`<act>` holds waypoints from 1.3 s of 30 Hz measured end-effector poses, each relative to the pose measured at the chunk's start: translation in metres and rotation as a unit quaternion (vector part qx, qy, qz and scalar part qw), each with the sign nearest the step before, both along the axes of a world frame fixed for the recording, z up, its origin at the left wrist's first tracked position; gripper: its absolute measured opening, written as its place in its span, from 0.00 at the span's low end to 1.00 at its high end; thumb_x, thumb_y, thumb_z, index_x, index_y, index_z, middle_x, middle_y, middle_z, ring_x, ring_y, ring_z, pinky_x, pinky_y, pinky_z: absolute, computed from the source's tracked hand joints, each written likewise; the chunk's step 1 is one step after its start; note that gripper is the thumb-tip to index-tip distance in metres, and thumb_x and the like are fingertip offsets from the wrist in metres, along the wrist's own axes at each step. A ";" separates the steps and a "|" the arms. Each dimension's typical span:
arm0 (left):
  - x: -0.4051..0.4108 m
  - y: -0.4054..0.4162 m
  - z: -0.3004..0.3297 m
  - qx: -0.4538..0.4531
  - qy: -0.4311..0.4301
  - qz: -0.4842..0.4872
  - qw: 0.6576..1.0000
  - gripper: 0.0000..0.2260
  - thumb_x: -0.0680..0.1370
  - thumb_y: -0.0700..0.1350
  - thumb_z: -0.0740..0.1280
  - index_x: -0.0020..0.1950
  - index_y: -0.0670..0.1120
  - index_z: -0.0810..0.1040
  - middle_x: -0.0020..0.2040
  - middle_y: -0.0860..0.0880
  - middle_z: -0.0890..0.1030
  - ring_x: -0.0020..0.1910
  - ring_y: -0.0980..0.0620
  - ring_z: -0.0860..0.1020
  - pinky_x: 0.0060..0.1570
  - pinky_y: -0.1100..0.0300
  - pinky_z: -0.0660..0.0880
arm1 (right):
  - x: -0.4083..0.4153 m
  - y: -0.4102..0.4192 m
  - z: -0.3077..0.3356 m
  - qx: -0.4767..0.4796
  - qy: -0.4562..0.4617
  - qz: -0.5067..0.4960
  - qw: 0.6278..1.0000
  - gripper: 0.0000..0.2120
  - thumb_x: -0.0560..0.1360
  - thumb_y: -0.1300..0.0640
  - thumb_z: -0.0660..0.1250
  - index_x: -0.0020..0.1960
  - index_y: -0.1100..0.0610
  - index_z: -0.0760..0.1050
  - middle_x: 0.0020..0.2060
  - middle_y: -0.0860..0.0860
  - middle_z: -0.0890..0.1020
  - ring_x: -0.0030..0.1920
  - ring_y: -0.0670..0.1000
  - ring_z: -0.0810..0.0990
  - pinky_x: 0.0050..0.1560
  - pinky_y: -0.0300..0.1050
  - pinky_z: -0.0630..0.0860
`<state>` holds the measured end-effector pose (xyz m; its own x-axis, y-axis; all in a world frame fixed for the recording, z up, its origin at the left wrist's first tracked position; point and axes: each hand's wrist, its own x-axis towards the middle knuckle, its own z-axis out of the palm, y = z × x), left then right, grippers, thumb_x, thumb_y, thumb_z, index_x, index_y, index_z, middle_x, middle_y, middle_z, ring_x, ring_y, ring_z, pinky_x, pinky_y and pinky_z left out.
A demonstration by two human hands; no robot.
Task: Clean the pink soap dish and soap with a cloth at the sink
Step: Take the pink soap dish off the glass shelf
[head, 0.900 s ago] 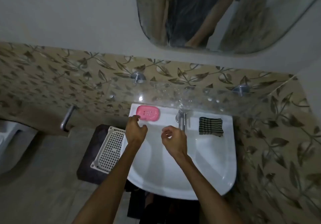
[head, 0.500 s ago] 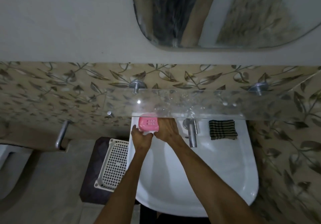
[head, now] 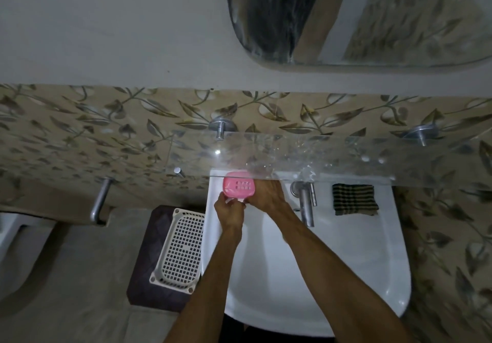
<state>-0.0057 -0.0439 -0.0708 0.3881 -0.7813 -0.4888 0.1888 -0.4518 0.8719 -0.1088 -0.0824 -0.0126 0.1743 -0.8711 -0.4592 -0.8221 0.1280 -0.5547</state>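
The pink soap dish (head: 239,186), with slots in its top, sits at the back left corner of the white sink (head: 372,249), partly under the glass shelf. My left hand (head: 230,212) grips its near edge, where a small white piece (head: 238,200) shows; I cannot tell whether that is the soap. My right hand (head: 266,194) clasps the dish's right end. A dark checked cloth (head: 354,199) lies folded on the sink's back right ledge, apart from both hands.
A steel tap (head: 306,205) juts over the basin just right of my right wrist. A glass shelf (head: 332,160) overhangs the sink's back edge. A white lattice basket (head: 178,249) stands on a dark stool left of the sink. A mirror hangs above.
Both hands reached from over the basin to the pink dish and closed on it. The view has moved closer to the wall.
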 end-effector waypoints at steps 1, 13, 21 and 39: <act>0.001 0.000 0.000 -0.008 0.017 0.005 1.000 0.09 0.79 0.27 0.66 0.58 0.36 0.79 0.46 0.44 0.82 0.49 0.45 0.80 0.39 0.67 0.79 | -0.001 -0.001 -0.003 0.007 -0.006 -0.004 1.000 0.22 0.78 0.53 0.73 0.70 0.56 0.76 0.66 0.57 0.81 0.67 0.59 0.78 0.65 0.48 0.72; 0.035 -0.001 -0.003 -0.108 0.056 -0.115 0.986 0.28 0.78 0.27 0.68 0.76 0.45 0.74 0.67 0.43 0.81 0.62 0.43 0.83 0.52 0.52 0.84 | -0.027 -0.015 -0.025 0.091 -0.048 -0.018 0.995 0.26 0.76 0.46 0.75 0.72 0.51 0.76 0.68 0.53 0.81 0.69 0.56 0.77 0.57 0.38 0.66; 0.071 -0.027 -0.007 -0.070 0.019 -0.266 0.961 0.39 0.65 0.31 0.81 0.75 0.44 0.74 0.65 0.44 0.83 0.64 0.46 0.82 0.53 0.48 0.84 | -0.029 -0.018 -0.022 0.073 -0.012 0.077 0.994 0.34 0.74 0.45 0.77 0.77 0.45 0.70 0.70 0.50 0.79 0.67 0.54 0.78 0.58 0.40 0.72; 0.074 -0.039 -0.011 -0.079 -0.225 -0.299 0.924 0.14 0.76 0.35 0.76 0.58 0.39 0.76 0.53 0.44 0.77 0.52 0.48 0.79 0.51 0.55 0.82 | -0.022 -0.004 -0.013 -0.062 0.007 0.034 0.997 0.17 0.74 0.53 0.77 0.61 0.55 0.82 0.57 0.55 0.85 0.59 0.57 0.82 0.57 0.42 0.76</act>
<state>0.0680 -0.0826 -0.0818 -0.0010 -0.9697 -0.2442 -0.4506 -0.2176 0.8658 -0.1311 -0.0861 -0.0255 0.2291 -0.9076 -0.3519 -0.8347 0.0028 -0.5507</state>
